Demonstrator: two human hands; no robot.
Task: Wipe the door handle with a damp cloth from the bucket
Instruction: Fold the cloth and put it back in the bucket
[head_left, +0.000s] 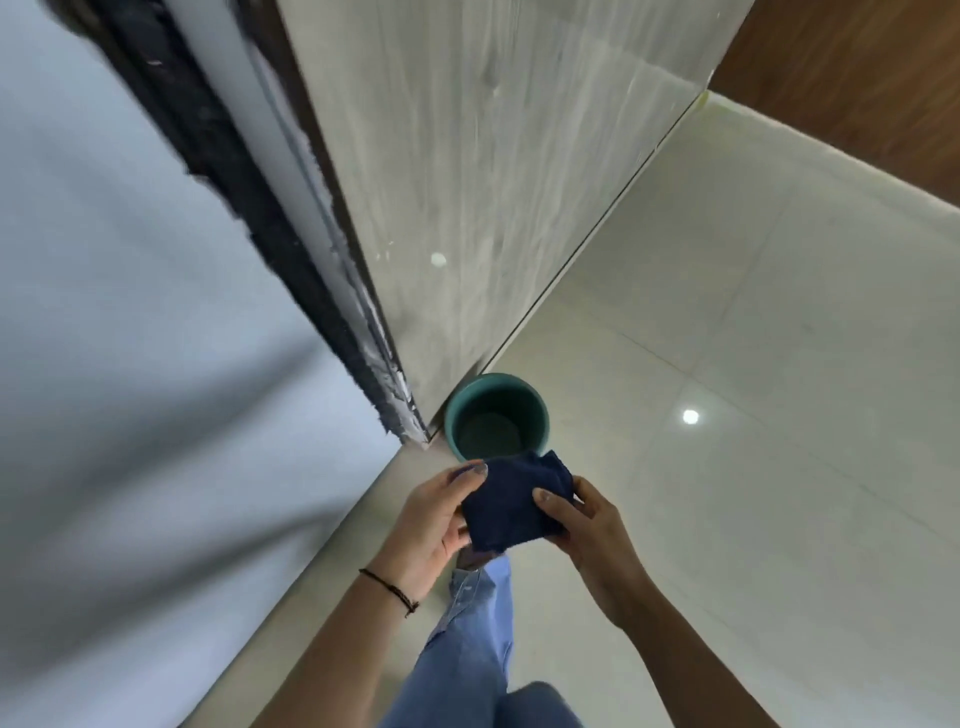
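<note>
Now dark navy cloth (511, 503) folded, gripped by left hand (434, 525), right hand (587, 530) fingers; teal bucket (496, 415) below.

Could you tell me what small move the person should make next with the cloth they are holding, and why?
Probably lift the dark blue cloth and turn up toward the door, keeping it folded. Both the left hand and right hand already grip it above the teal bucket on the floor, so it seems fetched. No door handle is in view, so wiping cannot start yet.
</note>
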